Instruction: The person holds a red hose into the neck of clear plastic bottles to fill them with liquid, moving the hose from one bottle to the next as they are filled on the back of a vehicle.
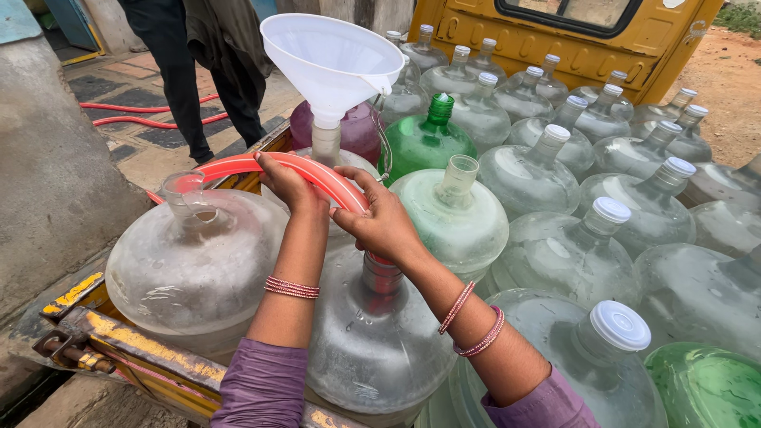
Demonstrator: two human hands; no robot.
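we have both hands on the red hose (317, 176). our left hand (289, 186) has its fingers curled over the top of the hose where it arches, thumb side hidden behind it, so the grip looks closed around it. our right hand (384, 222) is wrapped shut on the hose just beside the left, where the hose bends down into the open neck of the clear jug (372, 341) right below us; the red end shows inside that neck.

the room here is tight. to the left of that jug stands another clear jug with an open mouth (194, 261), touching it, and the hose passes just over its neck. straight behind our hands a white funnel (333, 63) sits in the neck of a further jug, its rim hanging near our knuckles. a pale green jug (452, 218) crowds our right hand, and a dark green bottle (428, 139) stands behind it. capped jugs (618, 325) pack the whole bed to the right, shoulder to shoulder.

the yellow, chipped edge of the cart bed (119, 337) runs under our left forearm, with a grey concrete wall (55, 166) close beyond. a person's dark legs (186, 79) stand past the cart, near more red hose on the ground.
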